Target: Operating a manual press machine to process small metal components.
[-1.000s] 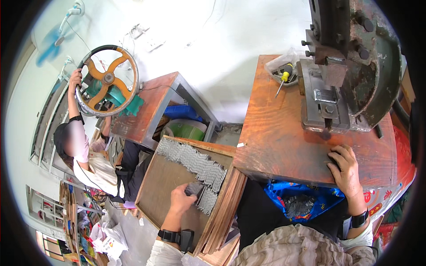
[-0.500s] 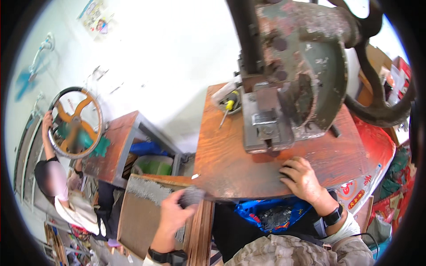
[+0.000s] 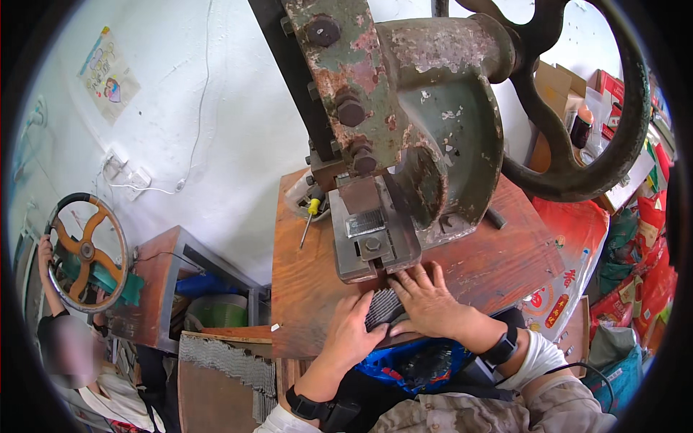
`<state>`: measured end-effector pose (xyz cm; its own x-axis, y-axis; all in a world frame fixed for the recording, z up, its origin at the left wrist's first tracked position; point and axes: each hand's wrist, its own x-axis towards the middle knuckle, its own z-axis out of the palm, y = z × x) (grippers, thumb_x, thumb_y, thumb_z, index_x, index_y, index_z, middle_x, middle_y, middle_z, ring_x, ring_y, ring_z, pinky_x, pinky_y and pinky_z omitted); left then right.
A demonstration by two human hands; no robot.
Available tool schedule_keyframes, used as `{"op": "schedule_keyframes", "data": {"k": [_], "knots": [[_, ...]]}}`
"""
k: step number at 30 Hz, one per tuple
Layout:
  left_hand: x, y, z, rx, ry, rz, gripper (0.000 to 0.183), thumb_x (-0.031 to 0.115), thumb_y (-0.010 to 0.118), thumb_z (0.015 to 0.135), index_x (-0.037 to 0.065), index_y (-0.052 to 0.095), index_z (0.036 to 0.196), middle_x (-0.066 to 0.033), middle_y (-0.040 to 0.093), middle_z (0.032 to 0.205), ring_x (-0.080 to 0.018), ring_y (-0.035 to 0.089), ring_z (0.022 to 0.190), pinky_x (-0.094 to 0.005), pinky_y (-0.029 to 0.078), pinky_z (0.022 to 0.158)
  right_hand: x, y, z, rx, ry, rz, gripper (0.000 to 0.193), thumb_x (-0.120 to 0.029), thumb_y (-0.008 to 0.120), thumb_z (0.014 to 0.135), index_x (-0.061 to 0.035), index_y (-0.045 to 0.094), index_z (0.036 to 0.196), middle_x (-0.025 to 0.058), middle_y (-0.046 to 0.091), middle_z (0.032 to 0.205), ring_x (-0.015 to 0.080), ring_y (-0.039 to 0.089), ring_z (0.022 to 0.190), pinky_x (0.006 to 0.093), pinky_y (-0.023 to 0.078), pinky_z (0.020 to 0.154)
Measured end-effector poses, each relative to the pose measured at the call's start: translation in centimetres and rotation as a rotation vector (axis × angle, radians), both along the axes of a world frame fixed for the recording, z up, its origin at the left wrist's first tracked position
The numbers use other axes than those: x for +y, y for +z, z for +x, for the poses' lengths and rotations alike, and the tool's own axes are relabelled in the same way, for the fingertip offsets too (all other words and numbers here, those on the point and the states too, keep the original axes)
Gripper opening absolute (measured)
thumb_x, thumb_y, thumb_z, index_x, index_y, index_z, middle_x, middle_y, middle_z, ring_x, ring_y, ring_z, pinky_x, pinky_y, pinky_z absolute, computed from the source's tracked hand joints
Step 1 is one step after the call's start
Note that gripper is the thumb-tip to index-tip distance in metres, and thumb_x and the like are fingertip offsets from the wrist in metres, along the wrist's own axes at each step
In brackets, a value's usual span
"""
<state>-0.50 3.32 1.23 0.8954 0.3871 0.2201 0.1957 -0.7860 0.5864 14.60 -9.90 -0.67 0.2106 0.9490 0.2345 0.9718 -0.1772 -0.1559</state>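
Note:
A stack of thin grey metal strips (image 3: 383, 309) is at the front of the wooden tabletop (image 3: 303, 289), just before the press bed (image 3: 354, 268). My left hand (image 3: 348, 333) is closed on its left side, fingertips over the top. From the right, my right hand (image 3: 437, 309) presses against the same stack, with its thumb near me and its fingers stretched along the far side. The green, paint-chipped hand press (image 3: 462, 123) stands beyond my hands. A small ridged grey metal piece (image 3: 366, 223) lies on its bed, under the ram.
A yellow-handled screwdriver (image 3: 312, 209) lies left of the press. The large handwheel (image 3: 577, 177) stands at right. A blue bag (image 3: 382, 364) is below the table edge. Rows of grey strips (image 3: 224, 361) lie on a board at left. Another person's hand (image 3: 45, 252) holds a second wheel (image 3: 86, 250).
My left hand has brought the stack from over the strip board onto the tabletop. My right hand has shifted left to meet it. The view has turned, with the press now further left.

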Motion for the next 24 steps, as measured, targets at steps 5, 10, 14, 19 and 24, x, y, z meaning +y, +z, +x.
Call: {"op": "schedule_keyframes", "data": {"k": [5,10,14,19,24], "knots": [[-0.6,-0.5,-0.4,-0.087,0.021,0.177,0.059,0.015,0.074,0.067,0.0,0.055,0.121,-0.0183,0.056,0.11,-0.0352,0.052,0.102,-0.0415,0.043,0.089,0.8,-0.5,-0.5,0.046,0.048,-0.078,0.089,-0.064,0.057,0.076,-0.0023,0.039,0.138,0.0194,0.032,0.145,0.0408,0.024,0.134,0.066,0.016,0.104],[-0.9,-1.7,-0.4,-0.106,0.064,0.146,0.056,0.015,0.074,0.067,0.0,0.057,0.118,-0.0168,0.057,0.101,-0.036,0.052,0.096,-0.0432,0.043,0.082,0.1,0.2,1.2,0.05,0.107,-0.091,0.085,-0.059,0.06,0.078,-0.0023,0.04,0.137,0.0203,0.033,0.144,0.0408,0.025,0.134,0.0626,0.018,0.106],[-0.8,-1.8,-1.2,-0.156,0.135,0.144,0.052,0.013,0.076,0.067,-0.001,0.059,0.114,-0.0164,0.061,0.098,-0.0332,0.058,0.092,-0.0392,0.046,0.081,-1.0,0.3,2.6,0.319,0.022,0.211,0.07,-0.043,0.07,0.075,-0.0068,0.048,0.131,0.0182,0.044,0.135,0.0391,0.036,0.127,0.0472,0.031,0.105],[0.2,2.9,-3.6,-0.306,0.404,-0.41,0.042,0.005,0.077,0.068,-0.008,0.062,0.106,-0.0131,0.068,0.096,-0.0165,0.064,0.087,-0.0298,0.051,0.08,-1.6,-0.4,2.6,0.168,0.074,0.257,0.052,-0.038,0.071,0.076,-0.0111,0.06,0.119,0.0144,0.051,0.126,0.0375,0.043,0.12,0.0482,0.036,0.1],[3.5,6.8,2.7,-0.334,0.458,-0.108,0.049,0.017,0.078,0.068,-0.01,0.062,0.105,-0.017,0.069,0.088,-0.0164,0.064,0.08,-0.0301,0.051,0.073,-1.7,-0.6,2.1,0.148,0.058,0.249,0.049,-0.038,0.07,0.077,-0.0114,0.061,0.117,0.0147,0.05,0.128,0.038,0.042,0.121,0.054,0.035,0.099]]}}
